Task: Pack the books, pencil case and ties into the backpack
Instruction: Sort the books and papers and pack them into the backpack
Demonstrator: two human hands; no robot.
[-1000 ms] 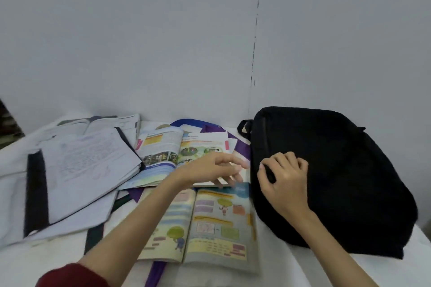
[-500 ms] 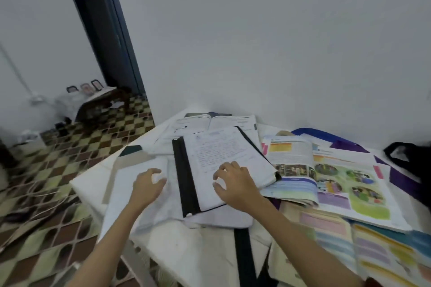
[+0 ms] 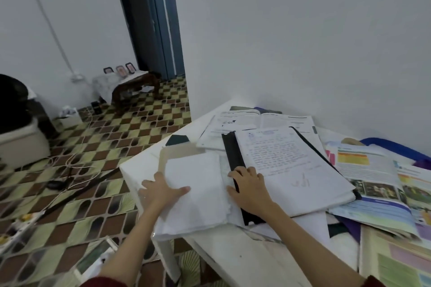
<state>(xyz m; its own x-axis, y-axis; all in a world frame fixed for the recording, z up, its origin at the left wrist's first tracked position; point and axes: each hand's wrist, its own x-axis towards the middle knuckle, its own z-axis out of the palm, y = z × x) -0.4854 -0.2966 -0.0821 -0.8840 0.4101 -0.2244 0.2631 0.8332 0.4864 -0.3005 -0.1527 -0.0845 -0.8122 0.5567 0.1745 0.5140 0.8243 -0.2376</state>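
An open notebook [image 3: 286, 165] with a handwritten right page and a black spine lies on the white table [image 3: 233, 258]. Its blank left pages [image 3: 200, 193] hang over the table's left corner. My left hand [image 3: 163, 191] rests flat on those blank pages, thumb spread. My right hand [image 3: 249, 186] presses bent fingers on the black spine. Open colourful textbooks [image 3: 373, 177] lie to the right. Another open book [image 3: 261, 121] lies behind the notebook. A blue and purple strip [image 3: 396, 147], perhaps a tie, shows by the wall. The backpack is out of view.
The table's left corner drops to a patterned tile floor [image 3: 105, 147] with cables and loose items. A low wooden stool [image 3: 135, 86] and a dark doorway [image 3: 151, 18] stand beyond. A white wall runs behind the table.
My view swung left, away from the backpack, to the table's left corner. Both hands left the backpack and textbook for the notebook. My right hand then slid from the handwritten page to the spine.
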